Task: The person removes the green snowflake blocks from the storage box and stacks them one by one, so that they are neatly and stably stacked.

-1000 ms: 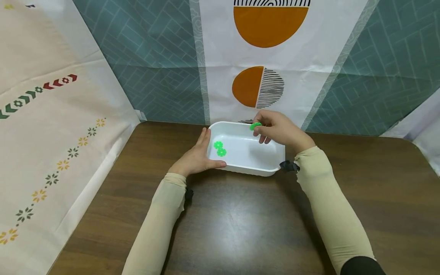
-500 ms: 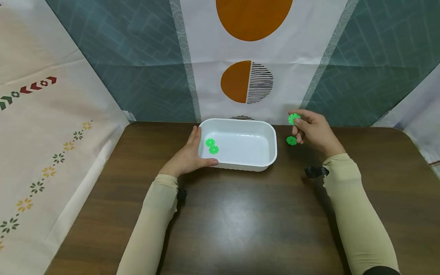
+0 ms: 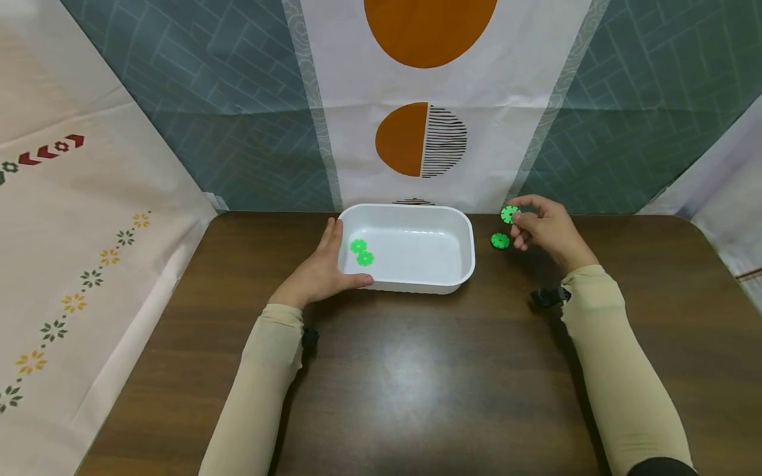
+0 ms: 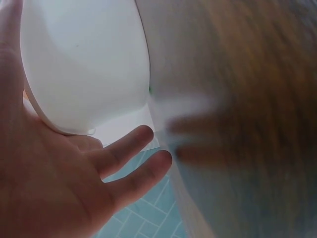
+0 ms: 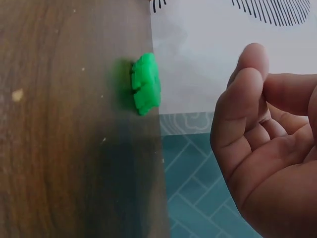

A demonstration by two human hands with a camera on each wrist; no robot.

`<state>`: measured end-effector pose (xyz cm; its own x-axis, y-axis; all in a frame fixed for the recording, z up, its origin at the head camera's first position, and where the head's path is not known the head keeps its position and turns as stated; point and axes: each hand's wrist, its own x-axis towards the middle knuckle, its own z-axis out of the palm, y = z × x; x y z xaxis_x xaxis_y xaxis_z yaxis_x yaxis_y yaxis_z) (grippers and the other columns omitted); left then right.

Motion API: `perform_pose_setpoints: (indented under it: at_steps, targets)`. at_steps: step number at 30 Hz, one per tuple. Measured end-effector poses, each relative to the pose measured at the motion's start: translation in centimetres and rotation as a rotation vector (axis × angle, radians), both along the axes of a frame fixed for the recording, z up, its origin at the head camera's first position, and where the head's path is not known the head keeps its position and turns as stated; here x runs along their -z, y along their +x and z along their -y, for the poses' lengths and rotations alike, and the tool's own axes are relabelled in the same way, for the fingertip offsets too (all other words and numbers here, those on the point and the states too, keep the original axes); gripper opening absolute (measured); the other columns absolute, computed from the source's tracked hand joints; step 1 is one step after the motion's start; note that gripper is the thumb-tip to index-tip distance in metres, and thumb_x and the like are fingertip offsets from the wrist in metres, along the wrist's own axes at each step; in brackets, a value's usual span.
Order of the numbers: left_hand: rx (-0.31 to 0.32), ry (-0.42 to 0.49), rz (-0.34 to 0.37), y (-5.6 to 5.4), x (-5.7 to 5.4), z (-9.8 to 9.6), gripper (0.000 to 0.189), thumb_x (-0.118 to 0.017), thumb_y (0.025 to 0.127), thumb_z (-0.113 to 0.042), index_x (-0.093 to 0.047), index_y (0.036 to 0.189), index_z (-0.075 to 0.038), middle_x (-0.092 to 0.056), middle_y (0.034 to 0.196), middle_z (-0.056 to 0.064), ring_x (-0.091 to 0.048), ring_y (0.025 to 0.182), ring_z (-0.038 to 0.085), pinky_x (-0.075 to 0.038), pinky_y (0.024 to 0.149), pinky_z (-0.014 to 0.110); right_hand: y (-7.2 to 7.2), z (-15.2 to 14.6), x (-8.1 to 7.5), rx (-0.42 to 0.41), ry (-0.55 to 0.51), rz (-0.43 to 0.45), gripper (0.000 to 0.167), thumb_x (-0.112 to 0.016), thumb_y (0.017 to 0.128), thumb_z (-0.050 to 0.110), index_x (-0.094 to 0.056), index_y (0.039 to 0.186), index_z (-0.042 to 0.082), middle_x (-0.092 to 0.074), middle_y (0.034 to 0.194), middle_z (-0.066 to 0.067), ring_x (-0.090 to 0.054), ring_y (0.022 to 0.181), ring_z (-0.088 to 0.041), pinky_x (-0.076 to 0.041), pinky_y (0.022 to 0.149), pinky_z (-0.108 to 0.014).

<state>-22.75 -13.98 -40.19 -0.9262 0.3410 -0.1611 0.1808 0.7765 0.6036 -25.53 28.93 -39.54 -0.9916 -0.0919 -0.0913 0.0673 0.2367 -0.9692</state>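
My right hand [image 3: 544, 228] pinches a green flower-shaped disc [image 3: 508, 214] between thumb and fingertips, to the right of the white tray [image 3: 470, 254]. Just below that hand, a second green disc [image 3: 500, 240] lies on the table; in the right wrist view this disc [image 5: 146, 84] shows thick, notched edges, while the held one is hidden behind the fingers. My left hand [image 3: 315, 274] rests against the tray's left end, thumb along the front rim and fingers straight at the left side. Inside the tray, two green discs [image 3: 365, 258] lie together near that end.
The brown wooden table [image 3: 405, 370] meets a patterned cloth backdrop [image 3: 250, 158] close behind the tray. A cream cloth with printed flowers [image 3: 107, 198] hangs along the left side. Dark straps [image 3: 550, 296] sit at both wrists.
My right hand has moved from over the tray to its right, still pinching a green disc, then dipped slightly. A disc on the table came into sight. The head view turned right; left hand stayed.
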Motion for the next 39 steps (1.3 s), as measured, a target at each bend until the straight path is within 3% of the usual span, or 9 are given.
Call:
perform_pose_setpoints:
  at_steps: [12, 18, 27, 39]
  targets:
    - [-0.008, -0.011, 0.018, 0.1, -0.1, 0.0, 0.132, -0.078, 0.078, -0.063, 0.012, 0.162, -0.015, 0.016, 0.168, 0.006, -0.025, 0.147, 0.041, -0.034, 0.111, 0.053, 0.2, -1.5, 1.4, -0.018, -0.016, 0.093, 0.043, -0.050, 0.105, 0.007, -0.042, 0.146, -0.003, -0.065, 0.080, -0.006, -0.065, 0.063, -0.017, -0.056, 0.061, -0.030]
    - [-0.012, -0.002, 0.020, 0.0, 0.0, 0.0, 0.132, -0.078, 0.078, -0.064, 0.012, 0.162, -0.015, 0.017, 0.168, 0.006, -0.025, 0.147, 0.040, -0.034, 0.111, 0.052, 0.0, -1.9, 2.5, -0.053, -0.057, 0.149, 0.033, -0.051, 0.104, 0.004, -0.041, 0.135, -0.001, -0.067, 0.081, -0.008, -0.065, 0.063, -0.017, -0.056, 0.061, -0.030]
    - [-0.008, 0.011, 0.026, 0.1, 0.0, -0.2, 0.132, -0.079, 0.079, -0.061, 0.013, 0.161, -0.015, 0.018, 0.167, 0.006, -0.027, 0.146, 0.042, -0.035, 0.111, 0.053, 0.1, -1.6, 2.8, -0.093, 0.009, 0.180, 0.036, -0.054, 0.102, 0.006, -0.044, 0.136, -0.004, -0.066, 0.079, -0.007, -0.062, 0.062, -0.016, -0.055, 0.059, -0.032]
    - [-0.013, 0.015, 0.039, 0.2, -0.1, -0.2, 0.132, -0.078, 0.079, -0.062, 0.015, 0.161, -0.016, 0.019, 0.167, 0.005, -0.020, 0.149, 0.040, -0.031, 0.112, 0.055, -0.2, -0.8, 2.9, -0.075, 0.061, 0.239, 0.043, -0.052, 0.102, 0.004, -0.045, 0.143, -0.007, -0.066, 0.079, -0.007, -0.062, 0.061, -0.016, -0.055, 0.059, -0.032]
